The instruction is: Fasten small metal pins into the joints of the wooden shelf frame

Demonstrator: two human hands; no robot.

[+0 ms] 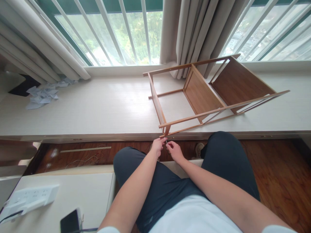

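Note:
A brown wooden rack [204,87] with flat shelf panels lies on its side on the white window ledge. Its near left corner sticks out slightly over the front edge. Right at that corner, my left hand [157,146] is closed, fingertips pinched close to the end of the lower leg; what they hold is too small to make out. My right hand [175,151] pinches a small thin metal piece [166,141], perhaps a hex key, which points up toward the left fingertips. Both hands are nearly touching, just below the ledge edge and above my lap.
Crumpled white papers [43,95] lie at the ledge's left end. A white cabinet [92,187] at my left bears a power strip [31,199] and a phone [71,222]. Grey curtains [189,32] hang behind the rack. A long strip [85,149] and string lie on the wooden floor.

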